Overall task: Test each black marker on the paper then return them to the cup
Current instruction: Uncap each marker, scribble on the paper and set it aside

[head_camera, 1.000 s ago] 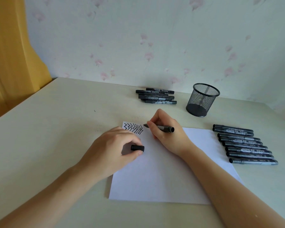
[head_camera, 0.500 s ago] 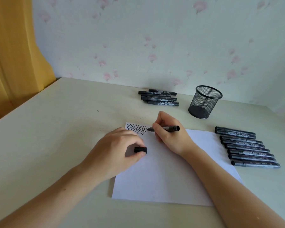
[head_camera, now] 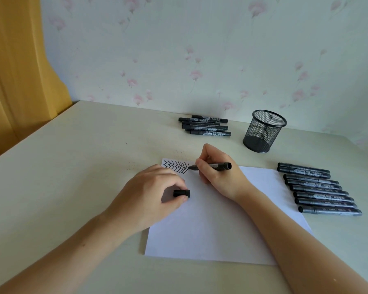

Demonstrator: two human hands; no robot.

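Since a second earlier, the right hand (head_camera: 219,177) had tipped its uncapped black marker (head_camera: 212,166) flatter, nib beside the zigzag marks (head_camera: 175,166) at the white paper sheet's (head_camera: 210,225) eleven o'clock corner. Left hand (head_camera: 151,194) pinched the black cap (head_camera: 181,193); recapping seemed next, with the black mesh cup (head_camera: 263,131) standing empty at one o'clock.

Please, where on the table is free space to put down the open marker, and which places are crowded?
Free: the cream table left of the white paper sheet, and the sheet's bare lower half. Crowded: the row of black markers along its right edge, and the far strip with the marker pile and black mesh cup.
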